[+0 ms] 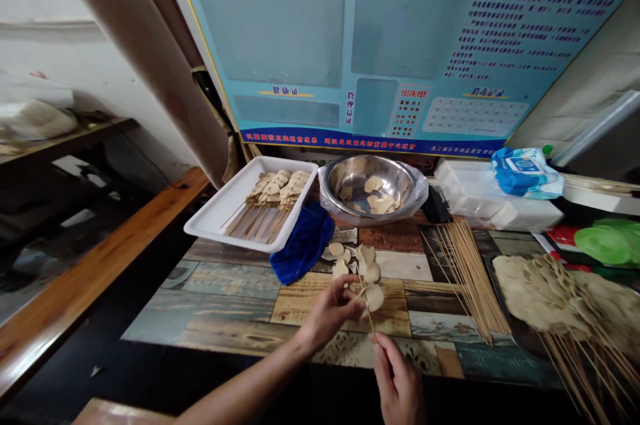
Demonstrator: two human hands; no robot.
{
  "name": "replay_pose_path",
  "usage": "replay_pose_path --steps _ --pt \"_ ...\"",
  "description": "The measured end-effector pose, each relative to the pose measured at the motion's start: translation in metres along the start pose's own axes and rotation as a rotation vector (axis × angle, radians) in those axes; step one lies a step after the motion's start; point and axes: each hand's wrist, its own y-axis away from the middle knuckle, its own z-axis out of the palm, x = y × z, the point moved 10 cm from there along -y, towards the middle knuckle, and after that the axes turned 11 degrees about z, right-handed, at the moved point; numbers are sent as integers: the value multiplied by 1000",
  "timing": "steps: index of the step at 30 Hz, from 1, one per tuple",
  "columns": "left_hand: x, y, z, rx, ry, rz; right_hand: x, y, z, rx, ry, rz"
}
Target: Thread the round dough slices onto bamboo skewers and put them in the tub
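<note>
My left hand pinches a pale round food slice over the patterned table. My right hand grips the lower end of a thin bamboo skewer that runs up to that slice. Several more loose slices lie on the table just beyond my hands.
A white tray of finished skewers sits at the back left, a blue cloth beside it. A steel bowl holds a few slices. Bare skewers lie to the right, next to a tray of skewered food.
</note>
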Motion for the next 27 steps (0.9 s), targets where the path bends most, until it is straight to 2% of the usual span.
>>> replay_pose_path --steps 3,5,7,10,12,14,16,19,21,24,27 --pt "-4 4 -17 -30 -241 5 4 1 3 -23 30 -4" --pt "17 -5 -38 -8 -563 147 7 3 5 -58 70 -31" --pt "43 -18 -47 -26 -897 343 11 4 4 -70 91 -45" --pt "55 -36 -34 -232 -1245 540 13 6 0 -67 103 -47" --pt "50 -45 -24 -367 -1383 563 12 7 0 -82 100 -45" --pt "48 -51 -19 -427 -1432 537 12 9 -1 -72 75 -27" --pt "54 -52 -17 -424 -1369 527 15 11 -5 -22 21 23" --pt "65 -50 -23 -340 -1062 460 20 16 -5 27 -77 103" --pt "59 -49 -37 -234 -746 290 20 19 0 9 -120 116" --pt "36 -42 -51 -71 -289 17 19 21 7 -2 -148 128" --pt "26 -37 -52 26 -60 -73 17 21 12 -18 -150 136"
